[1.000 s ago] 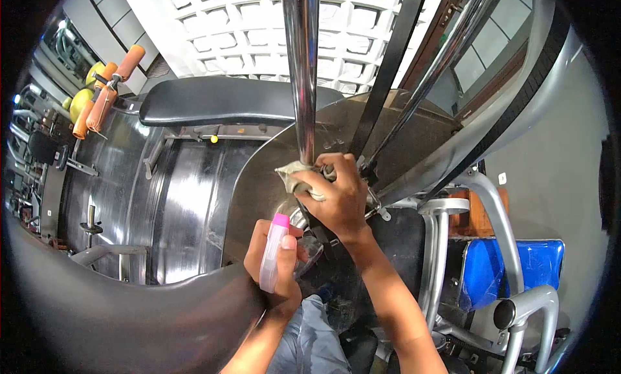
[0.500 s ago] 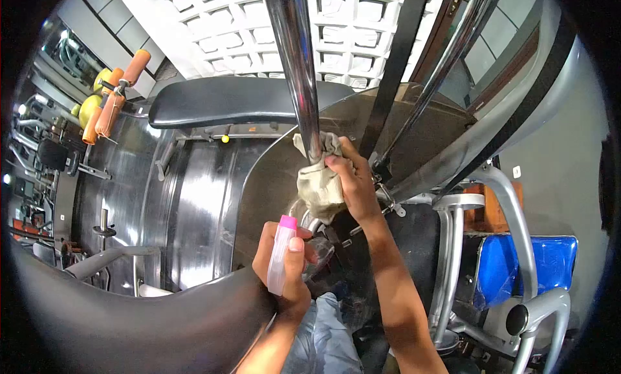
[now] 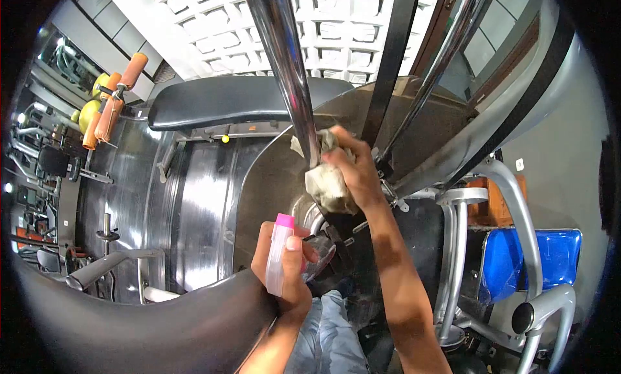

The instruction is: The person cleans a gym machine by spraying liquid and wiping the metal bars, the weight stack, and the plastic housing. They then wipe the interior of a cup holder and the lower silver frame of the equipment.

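Observation:
A chrome pole [image 3: 281, 57] slopes down through the middle of the view. Near its lower end my right hand [image 3: 359, 173] is closed on a crumpled, pale cloth [image 3: 326, 188], which is pressed against the pole and partly wraps it. Lower and to the left, my left hand [image 3: 299, 285] grips a spray bottle [image 3: 277, 261] with a pink nozzle and a whitish, see-through head. The bottle's clear body shows partly behind my fingers, and the rest is hidden. Both hands are apart from each other.
Behind the pole are a dark tinted panel [image 3: 265, 173] and a black padded bench [image 3: 220, 106]. A black strap [image 3: 391, 64] and a second chrome rod [image 3: 440, 67] run to the right. A large black pad [image 3: 194, 335] fills the lower left; a blue seat [image 3: 550, 261] stands right.
The cloth and my right hand have shifted slightly to the right, and the pole's upper part appears further left. My left hand keeps its hold on the spray bottle, almost unmoved.

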Tool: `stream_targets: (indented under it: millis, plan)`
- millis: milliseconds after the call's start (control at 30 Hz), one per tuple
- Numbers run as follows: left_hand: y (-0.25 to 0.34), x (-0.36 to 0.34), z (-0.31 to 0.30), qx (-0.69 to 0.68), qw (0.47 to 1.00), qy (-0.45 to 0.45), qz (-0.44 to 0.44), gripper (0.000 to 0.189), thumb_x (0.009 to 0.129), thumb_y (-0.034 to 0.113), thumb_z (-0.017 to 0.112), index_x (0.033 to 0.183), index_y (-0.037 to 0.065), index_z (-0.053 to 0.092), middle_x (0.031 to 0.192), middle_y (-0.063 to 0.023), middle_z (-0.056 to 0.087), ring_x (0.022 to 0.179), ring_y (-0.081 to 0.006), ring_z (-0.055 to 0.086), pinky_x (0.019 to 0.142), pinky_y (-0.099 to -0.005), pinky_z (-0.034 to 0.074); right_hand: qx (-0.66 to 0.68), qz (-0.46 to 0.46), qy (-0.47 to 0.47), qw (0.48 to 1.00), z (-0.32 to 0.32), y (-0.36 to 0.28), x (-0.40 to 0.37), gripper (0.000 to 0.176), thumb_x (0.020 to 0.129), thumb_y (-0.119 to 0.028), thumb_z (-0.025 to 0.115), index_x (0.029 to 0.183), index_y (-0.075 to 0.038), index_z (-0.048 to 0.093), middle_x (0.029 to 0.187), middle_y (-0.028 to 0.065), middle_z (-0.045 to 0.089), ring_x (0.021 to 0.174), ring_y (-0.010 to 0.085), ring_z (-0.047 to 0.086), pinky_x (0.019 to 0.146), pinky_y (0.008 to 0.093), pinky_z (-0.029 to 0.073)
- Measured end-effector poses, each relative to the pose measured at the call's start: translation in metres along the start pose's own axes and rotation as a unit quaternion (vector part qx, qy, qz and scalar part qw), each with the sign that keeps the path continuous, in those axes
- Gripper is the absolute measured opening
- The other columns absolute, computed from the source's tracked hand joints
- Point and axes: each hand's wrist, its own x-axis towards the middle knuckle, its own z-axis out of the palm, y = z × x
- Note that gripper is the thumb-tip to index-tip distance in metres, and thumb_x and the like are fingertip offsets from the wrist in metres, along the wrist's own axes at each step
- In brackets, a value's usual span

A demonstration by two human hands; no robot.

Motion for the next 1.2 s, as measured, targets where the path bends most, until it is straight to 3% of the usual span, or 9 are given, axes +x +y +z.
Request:
stream_targets:
  millis: [200, 267, 400, 467, 667, 733, 767, 900, 1200]
  plan:
    - [0.009, -0.001, 0.002, 0.013, 1.000, 0.023, -0.017, 0.049, 0.093, 0.050, 0.050, 0.094, 0.002, 0.057, 0.062, -0.0039, 0.054, 0.056, -0.0112, 0.050, 0.056, -0.0251, 0.035, 0.049, 0.032, -0.051, 0.997, -0.009, 0.034, -0.001, 0.027, 0.089, -0.023, 0.057, 0.084, 0.003, 0.060, 0.087, 0.0027, 0.052, 0.078, 0.0104, 0.049, 0.071, 0.0260, 0.040]
    - [0.009, -0.004, -0.001, 0.005, 1.000, 0.000, -0.018, 0.049, 0.093, 0.051, 0.051, 0.094, 0.002, 0.057, 0.063, -0.0038, 0.054, 0.057, -0.0113, 0.052, 0.056, -0.0248, 0.036, -0.133, -0.088, -0.021, 0.987, -0.012, 0.058, -0.016, 0.033, 0.092, -0.028, 0.055, 0.083, 0.004, 0.059, 0.089, 0.0048, 0.054, 0.079, 0.0131, 0.051, 0.074, 0.0270, 0.041]
    - [0.015, -0.008, 0.000, 0.004, 0.999, -0.014, -0.036, 0.049, 0.092, 0.050, 0.052, 0.092, 0.002, 0.057, 0.062, -0.0037, 0.054, 0.057, -0.0115, 0.053, 0.056, -0.0243, 0.037, -0.151, 0.075, 0.015, 0.986, -0.013, 0.090, -0.035, 0.033, 0.092, -0.029, 0.058, 0.092, 0.003, 0.064, 0.091, 0.0126, 0.062, 0.085, 0.0244, 0.062, 0.079, 0.0348, 0.047]
    - [0.014, -0.010, 0.002, -0.031, 0.998, -0.012, -0.062, 0.048, 0.091, 0.050, 0.055, 0.092, 0.002, 0.058, 0.062, -0.0035, 0.055, 0.057, -0.0115, 0.055, 0.057, -0.0241, 0.038, -0.326, 0.042, 0.049, 0.943, -0.016, 0.091, -0.049, 0.031, 0.088, -0.027, 0.064, 0.097, 0.003, 0.065, 0.092, 0.0149, 0.064, 0.088, 0.0248, 0.065, 0.080, 0.0362, 0.049]
    - [0.003, -0.016, -0.003, -0.035, 0.993, -0.049, -0.106, 0.047, 0.092, 0.050, 0.056, 0.091, 0.003, 0.059, 0.063, -0.0029, 0.056, 0.057, -0.0115, 0.056, 0.057, -0.0244, 0.040, -0.186, -0.173, 0.176, 0.951, 0.006, 0.037, -0.057, 0.037, 0.085, -0.031, 0.068, 0.116, -0.010, 0.063, 0.105, 0.0098, 0.061, 0.091, 0.0285, 0.063, 0.076, 0.0390, 0.052]
    - [0.001, -0.015, -0.005, -0.028, 0.992, -0.059, -0.107, 0.047, 0.092, 0.049, 0.055, 0.091, 0.003, 0.059, 0.063, -0.0028, 0.056, 0.057, -0.0113, 0.056, 0.057, -0.0246, 0.040, -0.305, -0.339, 0.100, 0.884, 0.005, 0.029, -0.045, 0.034, 0.082, -0.033, 0.072, 0.113, -0.021, 0.065, 0.107, 0.0057, 0.058, 0.093, 0.0247, 0.060, 0.074, 0.0361, 0.052]
    - [0.000, -0.014, -0.005, -0.023, 0.992, -0.070, -0.106, 0.046, 0.092, 0.049, 0.055, 0.090, 0.003, 0.059, 0.064, -0.0028, 0.056, 0.057, -0.0111, 0.056, 0.057, -0.0247, 0.040, -0.369, -0.314, 0.079, 0.871, 0.005, 0.031, -0.043, 0.039, 0.074, -0.030, 0.079, 0.110, -0.031, 0.067, 0.107, 0.0026, 0.054, 0.096, 0.0232, 0.055, 0.073, 0.0350, 0.052]
    - [-0.001, -0.014, -0.005, -0.024, 0.991, -0.069, -0.112, 0.045, 0.093, 0.047, 0.056, 0.091, 0.002, 0.060, 0.067, -0.0034, 0.057, 0.057, -0.0109, 0.056, 0.058, -0.0249, 0.041, -0.430, -0.318, 0.079, 0.841, 0.004, 0.059, -0.042, 0.046, 0.056, -0.018, 0.085, 0.098, -0.028, 0.071, 0.105, 0.0007, 0.054, 0.094, 0.0242, 0.054, 0.073, 0.0360, 0.051]
    - [-0.005, -0.015, -0.009, -0.014, 0.985, -0.119, -0.124, 0.049, 0.094, 0.051, 0.054, 0.094, 0.003, 0.060, 0.070, -0.0034, 0.058, 0.060, -0.0105, 0.056, 0.058, -0.0246, 0.039, -0.509, -0.103, -0.073, 0.852, -0.026, 0.123, -0.071, 0.027, 0.072, -0.024, 0.078, 0.097, -0.032, 0.075, 0.104, 0.0002, 0.056, 0.103, 0.0240, 0.058, 0.079, 0.0378, 0.056]
